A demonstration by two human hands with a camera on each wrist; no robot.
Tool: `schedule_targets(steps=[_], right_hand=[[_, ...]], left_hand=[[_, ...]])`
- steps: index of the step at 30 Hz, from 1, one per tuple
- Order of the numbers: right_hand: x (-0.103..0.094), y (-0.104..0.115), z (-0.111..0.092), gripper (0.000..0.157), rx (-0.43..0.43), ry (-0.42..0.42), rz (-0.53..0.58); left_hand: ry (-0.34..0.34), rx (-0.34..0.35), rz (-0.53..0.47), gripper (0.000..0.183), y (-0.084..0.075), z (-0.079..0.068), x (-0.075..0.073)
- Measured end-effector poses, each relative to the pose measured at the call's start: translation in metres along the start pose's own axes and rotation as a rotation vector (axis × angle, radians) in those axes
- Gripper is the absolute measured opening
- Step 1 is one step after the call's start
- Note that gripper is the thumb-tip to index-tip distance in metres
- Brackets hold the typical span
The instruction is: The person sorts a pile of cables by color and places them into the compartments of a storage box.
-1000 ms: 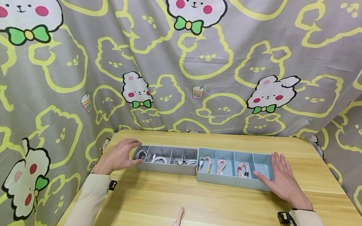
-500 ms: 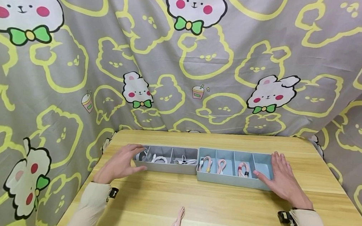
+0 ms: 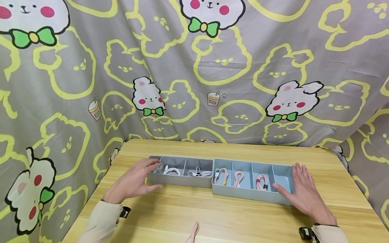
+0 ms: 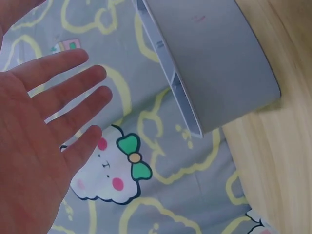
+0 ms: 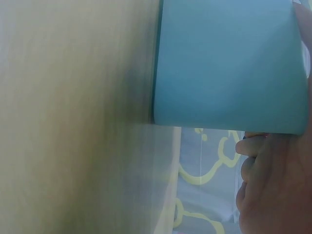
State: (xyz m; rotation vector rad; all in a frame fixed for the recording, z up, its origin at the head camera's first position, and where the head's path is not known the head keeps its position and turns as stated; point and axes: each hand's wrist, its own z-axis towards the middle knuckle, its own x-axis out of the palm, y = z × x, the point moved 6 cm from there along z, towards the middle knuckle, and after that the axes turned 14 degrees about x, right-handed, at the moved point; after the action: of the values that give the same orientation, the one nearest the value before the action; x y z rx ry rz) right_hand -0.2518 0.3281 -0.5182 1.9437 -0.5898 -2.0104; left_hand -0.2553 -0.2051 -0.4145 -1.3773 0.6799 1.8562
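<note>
The left hand (image 3: pixel 136 180) is spread at the left end of a grey divided organizer box (image 3: pixel 182 180), fingertips over its first compartment and thumb in front. In the left wrist view its palm and separated fingers (image 4: pixel 68 95) hold nothing, with a gap to the box. White cables (image 3: pixel 172 171) lie coiled inside. At the right end of a light blue organizer box (image 3: pixel 243 193), the right hand (image 3: pixel 306 197) grips the corner, thumb over the front rim and fingers bent around the end wall (image 5: pixel 229 63). The blue box holds bundled pink cables (image 3: pixel 238 178); its rightmost compartment looks bare.
Both boxes stand end to end toward the back of the wooden table (image 3: pixel 254 227). A folded pink cable (image 3: pixel 189 240) lies near the front. Patterned grey curtain (image 3: pixel 216 73) hangs right behind the table and along both sides.
The left hand has slid right and slightly toward the front, its thumb leaving the grey box's front wall, fingers now covering the left compartment. The right hand has stayed in place.
</note>
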Motion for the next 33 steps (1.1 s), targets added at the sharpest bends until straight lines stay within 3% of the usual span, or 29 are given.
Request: schedule_targets(steps=[17, 28, 33], right_hand=[[0.000, 0.002, -0.001, 0.110, -0.003, -0.001, 0.004], [0.000, 0.001, -0.001, 0.109, -0.010, -0.023, 0.004], [0.000, 0.000, -0.001, 0.109, -0.012, -0.027, 0.005]], left_hand=[[0.015, 0.028, -0.027, 0.081, -0.039, -0.004, 0.007], [0.028, 0.110, -0.007, 0.086, -0.064, -0.002, 0.014], [0.001, 0.152, -0.005, 0.085, -0.072, -0.002, 0.017]])
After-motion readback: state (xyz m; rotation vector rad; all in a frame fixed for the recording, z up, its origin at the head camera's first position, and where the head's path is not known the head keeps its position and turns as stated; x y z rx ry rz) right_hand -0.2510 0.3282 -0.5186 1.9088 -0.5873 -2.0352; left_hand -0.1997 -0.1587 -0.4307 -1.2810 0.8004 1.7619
